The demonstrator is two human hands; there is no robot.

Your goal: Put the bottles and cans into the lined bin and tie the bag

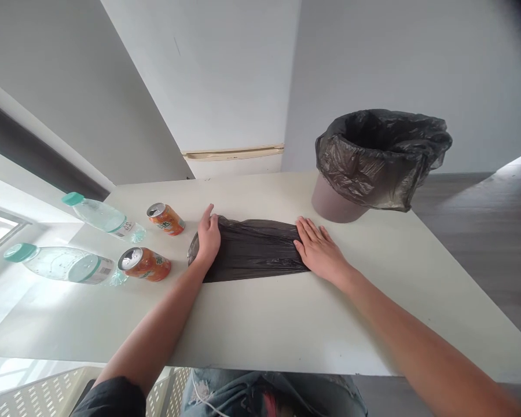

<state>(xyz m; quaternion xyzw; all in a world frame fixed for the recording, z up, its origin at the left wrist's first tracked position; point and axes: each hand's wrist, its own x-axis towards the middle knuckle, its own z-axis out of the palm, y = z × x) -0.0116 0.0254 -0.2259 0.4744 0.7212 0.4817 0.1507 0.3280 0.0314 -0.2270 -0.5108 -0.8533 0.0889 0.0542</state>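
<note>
A black plastic garbage bag (258,249) lies flattened into a long strip on the white table in front of me. At its left end, my left hand (209,236) rests on the plastic with fingers stretched away from me; part of the bag shows past the hand's left side. My right hand (323,248) lies flat over the right end, its fingers extended and slightly apart. Neither hand is closed around the bag. Wrinkles run lengthwise along the plastic between them.
Two orange soda cans (167,219) (145,264) and two clear bottles with green caps (104,217) (67,264) stand on the left. A mauve trash bin (335,200) lined with a black bag (364,174) stands at the back right of the white table (260,324).
</note>
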